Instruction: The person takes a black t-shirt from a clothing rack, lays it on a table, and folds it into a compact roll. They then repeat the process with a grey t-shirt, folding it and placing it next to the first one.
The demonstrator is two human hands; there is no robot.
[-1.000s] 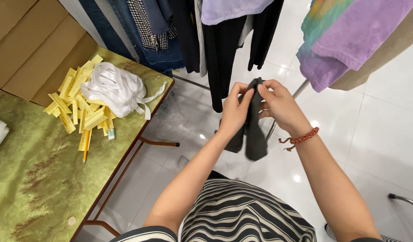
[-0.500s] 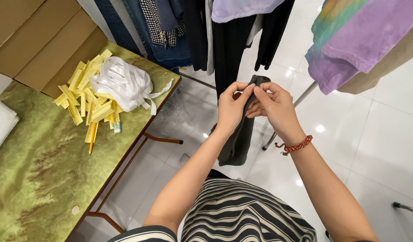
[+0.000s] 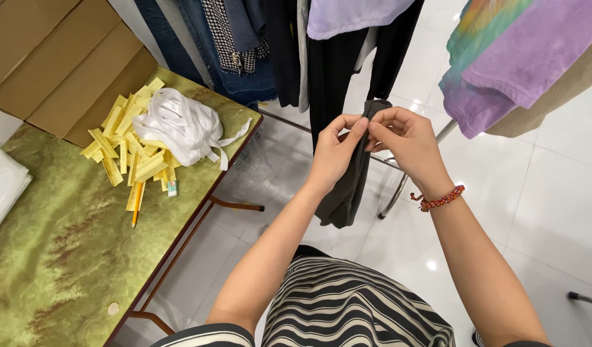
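Since a second ago, we have raised the dark garment (image 3: 347, 186) slightly; left hand (image 3: 334, 151) and right hand (image 3: 405, 141) fingers pinch its top edge below the hanging clothes, right of the bench (image 3: 71, 257).

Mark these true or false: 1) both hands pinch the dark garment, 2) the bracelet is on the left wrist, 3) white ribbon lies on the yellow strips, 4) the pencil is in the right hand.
1) True: the left hand and the right hand pinch the top of the dark garment.
2) False: the red beaded bracelet is on the right wrist.
3) True: the white ribbon bundle rests on the yellow strips on the green table.
4) False: the pencil lies on the table.
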